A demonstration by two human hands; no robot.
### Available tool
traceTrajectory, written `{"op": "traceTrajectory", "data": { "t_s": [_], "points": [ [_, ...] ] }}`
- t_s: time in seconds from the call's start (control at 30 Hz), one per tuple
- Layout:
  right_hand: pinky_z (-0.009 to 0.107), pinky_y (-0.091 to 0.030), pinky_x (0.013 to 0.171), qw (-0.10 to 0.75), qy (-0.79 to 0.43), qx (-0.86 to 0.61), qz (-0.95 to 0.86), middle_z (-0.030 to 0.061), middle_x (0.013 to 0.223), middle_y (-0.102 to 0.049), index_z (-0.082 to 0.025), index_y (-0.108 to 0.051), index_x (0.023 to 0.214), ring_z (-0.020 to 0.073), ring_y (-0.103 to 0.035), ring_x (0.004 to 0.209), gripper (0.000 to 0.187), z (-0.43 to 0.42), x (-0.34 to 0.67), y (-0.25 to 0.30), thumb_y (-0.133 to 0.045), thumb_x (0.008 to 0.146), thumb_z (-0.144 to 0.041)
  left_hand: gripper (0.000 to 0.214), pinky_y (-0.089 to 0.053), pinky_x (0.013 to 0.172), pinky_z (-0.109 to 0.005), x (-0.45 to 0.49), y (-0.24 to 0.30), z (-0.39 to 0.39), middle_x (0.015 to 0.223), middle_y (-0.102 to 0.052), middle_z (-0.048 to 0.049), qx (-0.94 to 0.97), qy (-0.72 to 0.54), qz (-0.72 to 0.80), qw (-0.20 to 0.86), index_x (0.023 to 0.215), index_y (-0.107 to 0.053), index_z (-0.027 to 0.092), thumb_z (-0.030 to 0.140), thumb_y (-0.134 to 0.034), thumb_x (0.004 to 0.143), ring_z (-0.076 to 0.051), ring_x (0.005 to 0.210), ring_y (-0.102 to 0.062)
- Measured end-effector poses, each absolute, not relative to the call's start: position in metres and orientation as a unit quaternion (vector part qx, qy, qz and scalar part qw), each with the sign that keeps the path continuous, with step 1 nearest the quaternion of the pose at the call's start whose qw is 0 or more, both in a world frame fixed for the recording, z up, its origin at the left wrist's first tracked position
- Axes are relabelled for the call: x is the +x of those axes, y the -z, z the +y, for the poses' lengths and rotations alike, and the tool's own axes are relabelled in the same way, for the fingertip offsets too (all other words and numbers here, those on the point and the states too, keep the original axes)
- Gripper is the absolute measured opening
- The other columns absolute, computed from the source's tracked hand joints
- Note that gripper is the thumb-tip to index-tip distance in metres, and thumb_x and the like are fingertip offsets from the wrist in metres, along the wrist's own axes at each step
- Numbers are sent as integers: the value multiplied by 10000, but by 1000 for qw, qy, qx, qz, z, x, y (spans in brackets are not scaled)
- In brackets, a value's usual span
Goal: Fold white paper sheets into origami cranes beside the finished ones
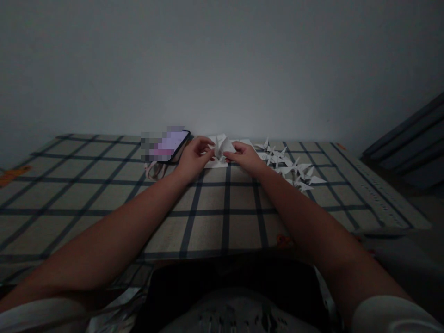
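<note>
Both the left hand [194, 157] and the right hand [248, 158] pinch a folded white paper [221, 144] between thumb and fingers, one at each side, just above a flat white sheet [218, 164] on the bench. From where I stand, a lit phone [169, 145] leans near the left wrist; pointed paper figures [300, 173] cluster beside the right forearm, all on checked cloth [211, 199].

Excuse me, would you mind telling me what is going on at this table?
A person is holding a folded white paper with the left hand and right hand, over flat white paper on a checked tablecloth. To the right lie several pointed folded paper shapes, and a phone with a lit screen sits to the left. The folded white paper's exact shape is hard to make out.
</note>
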State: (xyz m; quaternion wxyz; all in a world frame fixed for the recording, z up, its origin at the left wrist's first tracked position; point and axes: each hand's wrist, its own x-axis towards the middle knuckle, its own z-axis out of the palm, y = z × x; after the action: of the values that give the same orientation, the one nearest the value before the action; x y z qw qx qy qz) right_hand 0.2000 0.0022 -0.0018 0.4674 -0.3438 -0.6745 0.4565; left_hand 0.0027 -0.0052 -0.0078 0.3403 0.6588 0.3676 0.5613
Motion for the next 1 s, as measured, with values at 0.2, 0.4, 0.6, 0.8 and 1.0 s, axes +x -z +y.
{"op": "traceTrajectory", "data": {
  "t_s": [0.2,0.4,0.6,0.8,1.0],
  "points": [
    [275,-489,693,471,-440,-355,-678,-12,753,-612,-173,-617,817,129,-589,706,236,2,201,0,-736,736,-360,398,-592,689,-303,0,4,-13,893,-687,-47,691,-521,347,363,989,-688,165,504,-715,782,-173,776,-669],
    [295,-536,756,474,-461,-340,-668,-2,832,-655,-190,-607,870,141,-625,773,280,2,199,2,-771,695,-336,407,-562,609,-254,0,8,-9,801,-654,-17,690,-539,383,293,952,-669,180,468,-818,706,-149,691,-649],
    [292,-545,767,484,-474,-321,-662,5,878,-680,-198,-659,932,136,-624,784,328,3,199,2,-753,741,-446,449,-570,642,-261,0,8,-7,862,-683,-5,674,-552,378,313,1083,-616,197,372,-803,714,-150,725,-670],
    [310,-510,795,463,-408,-348,-706,7,828,-674,-185,-677,860,151,-609,786,237,0,203,-2,-731,771,-399,586,-557,751,-285,3,5,-10,971,-738,-55,653,-517,371,410,1198,-655,170,419,-832,699,-176,826,-693],
    [312,-500,879,483,-415,-322,-701,7,937,-682,-209,-624,913,159,-638,906,293,3,200,3,-774,697,-337,456,-525,794,-303,1,4,-12,958,-767,-71,658,-503,414,378,967,-763,151,516,-826,701,-201,843,-679]
  ]
}}
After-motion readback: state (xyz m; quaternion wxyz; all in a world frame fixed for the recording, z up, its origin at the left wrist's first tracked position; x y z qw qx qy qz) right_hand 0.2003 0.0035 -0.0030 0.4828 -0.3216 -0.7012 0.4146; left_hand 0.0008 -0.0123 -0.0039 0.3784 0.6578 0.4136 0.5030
